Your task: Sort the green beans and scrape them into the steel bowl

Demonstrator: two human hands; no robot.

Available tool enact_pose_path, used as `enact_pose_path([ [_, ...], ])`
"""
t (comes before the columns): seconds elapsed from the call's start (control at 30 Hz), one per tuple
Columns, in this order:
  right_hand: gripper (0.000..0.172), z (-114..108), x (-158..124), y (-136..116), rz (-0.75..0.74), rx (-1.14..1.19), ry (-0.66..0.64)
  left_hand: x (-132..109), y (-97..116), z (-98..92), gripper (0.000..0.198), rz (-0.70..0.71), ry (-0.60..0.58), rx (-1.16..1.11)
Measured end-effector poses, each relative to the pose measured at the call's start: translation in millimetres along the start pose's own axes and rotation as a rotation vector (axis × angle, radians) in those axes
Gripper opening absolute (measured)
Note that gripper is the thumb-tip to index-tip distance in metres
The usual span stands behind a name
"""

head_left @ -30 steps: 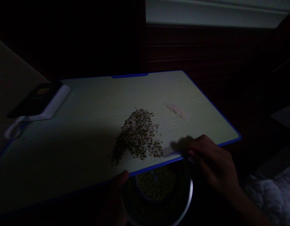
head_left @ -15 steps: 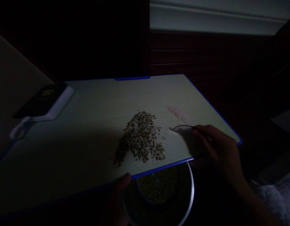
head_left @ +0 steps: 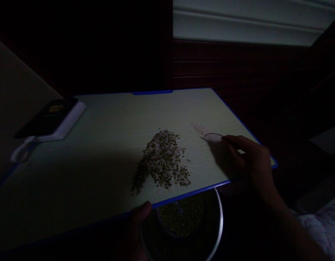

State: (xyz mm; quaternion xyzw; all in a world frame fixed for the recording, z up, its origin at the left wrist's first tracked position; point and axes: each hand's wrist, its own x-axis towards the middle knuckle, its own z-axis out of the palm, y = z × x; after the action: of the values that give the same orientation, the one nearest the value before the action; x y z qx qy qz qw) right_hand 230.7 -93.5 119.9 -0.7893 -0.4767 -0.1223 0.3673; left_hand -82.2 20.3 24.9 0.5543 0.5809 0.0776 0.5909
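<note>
In the head view, the fingers of my right hand [head_left: 251, 154] close round the handle of a spoon [head_left: 214, 137], whose bowl meets a small pale powdery heap [head_left: 200, 128]. A larger pile of greenish beans mixed with pale powder [head_left: 164, 156] lies to the left of the spoon. Both lie on a pale blue-edged board [head_left: 115, 116]. My left hand [head_left: 138, 217] grips the board's front edge, thumb at the rim and the other fingers hidden in shadow. Below that edge, partly covered by the board, a round metal-rimmed pot [head_left: 221, 217] contains green beans [head_left: 183, 217].
A black-topped white device or box [head_left: 51, 117] with a pale strap loop [head_left: 22, 150] sits at the board's left. Patterned fabric [head_left: 318, 224] shows at lower right. Dark wood panelling [head_left: 227, 61] stands behind the board. The light is very dim.
My right hand has moved the spoon slightly up and right, from beside the pale heap to its near end. The left hand stays on the board's edge.
</note>
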Motion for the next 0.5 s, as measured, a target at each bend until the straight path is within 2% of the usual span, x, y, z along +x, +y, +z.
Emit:
enact_pose_path([
  [0.13, 0.012, -15, -20, -18, 0.041, 0.099, -0.095, -1, 4, 3.7, 0.077, -0.073, 0.005, -0.063],
  [0.27, 0.013, -16, -34, -42, 0.004, 0.180, -0.178, 0, -3, 2.9, 0.077, 0.005, 0.067, -0.035],
  [0.37, 0.014, -9, -34, -42, -0.008, 0.210, -0.197, -3, 1, 2.5, 0.074, 0.022, 0.087, -0.084],
  [0.4, 0.012, -7, -33, -40, -0.001, 0.199, -0.192, -6, 6, 3.6, 0.074, -0.024, 0.091, -0.088],
  [0.43, 0.011, -6, -31, -37, 0.005, 0.179, -0.176, -10, 12, 5.4, 0.074, -0.030, 0.066, -0.075],
  [0.5, 0.009, -4, -30, -30, 0.017, 0.129, -0.120, -20, 24, 9.9, 0.069, 0.024, 0.102, -0.091],
])
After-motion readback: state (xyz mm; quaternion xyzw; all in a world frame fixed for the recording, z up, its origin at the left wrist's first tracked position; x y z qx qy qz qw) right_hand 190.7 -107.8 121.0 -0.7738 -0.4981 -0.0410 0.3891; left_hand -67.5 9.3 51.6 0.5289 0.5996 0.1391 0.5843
